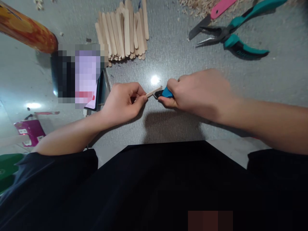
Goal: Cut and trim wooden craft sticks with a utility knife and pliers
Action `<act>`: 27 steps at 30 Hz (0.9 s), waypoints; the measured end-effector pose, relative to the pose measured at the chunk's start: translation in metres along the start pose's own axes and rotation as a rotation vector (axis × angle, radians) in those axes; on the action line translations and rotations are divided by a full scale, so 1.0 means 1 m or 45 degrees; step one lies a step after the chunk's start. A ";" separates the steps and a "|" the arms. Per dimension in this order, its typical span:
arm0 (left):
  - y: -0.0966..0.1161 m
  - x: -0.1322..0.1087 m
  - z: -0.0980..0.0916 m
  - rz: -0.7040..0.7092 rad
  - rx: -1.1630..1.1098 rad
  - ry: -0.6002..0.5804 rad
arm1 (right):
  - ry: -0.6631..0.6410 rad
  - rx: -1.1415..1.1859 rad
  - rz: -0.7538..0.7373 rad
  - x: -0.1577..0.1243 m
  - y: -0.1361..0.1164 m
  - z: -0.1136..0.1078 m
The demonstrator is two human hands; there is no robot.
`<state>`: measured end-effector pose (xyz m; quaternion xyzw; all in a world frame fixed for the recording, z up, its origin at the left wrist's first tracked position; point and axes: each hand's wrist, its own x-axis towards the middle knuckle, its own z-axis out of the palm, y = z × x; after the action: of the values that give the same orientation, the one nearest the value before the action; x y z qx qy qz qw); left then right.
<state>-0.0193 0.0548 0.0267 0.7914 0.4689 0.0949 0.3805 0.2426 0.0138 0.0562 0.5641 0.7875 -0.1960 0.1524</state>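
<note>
Between thumb and fingers, my left hand pinches a thin wooden stick, which points right and slightly up. My right hand is closed round a blue-handled cutting tool. The tool's dark head is at the stick's right part, close to its tip; whether it touches the wood is hard to tell. Both hands are low over the grey table, a short gap apart. Part of the tool's handle is hidden inside my right hand.
Many flat wooden sticks lie beyond my left hand. Teal-handled pliers, a pink-handled blade and wood shavings are at the upper right. A phone, an orange cylinder and a purple box stand left.
</note>
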 end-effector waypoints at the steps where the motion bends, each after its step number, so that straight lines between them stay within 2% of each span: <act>1: 0.000 0.000 0.000 -0.013 -0.003 -0.012 | 0.005 0.008 -0.012 0.000 0.001 0.002; 7: 0.002 0.004 -0.002 -0.075 -0.071 -0.101 | 0.044 0.043 -0.063 0.001 0.011 0.012; 11: 0.003 0.005 -0.003 -0.091 -0.117 -0.101 | 0.083 0.040 -0.087 0.001 0.015 0.016; 20: 0.005 0.005 -0.001 -0.066 -0.110 -0.101 | 0.037 0.025 -0.075 0.002 0.000 0.007; 27: 0.005 0.004 -0.002 -0.054 -0.089 -0.106 | 0.006 0.034 -0.080 0.003 0.001 0.006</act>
<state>-0.0150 0.0578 0.0306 0.7708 0.4657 0.0701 0.4290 0.2426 0.0137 0.0496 0.5417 0.8025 -0.2096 0.1368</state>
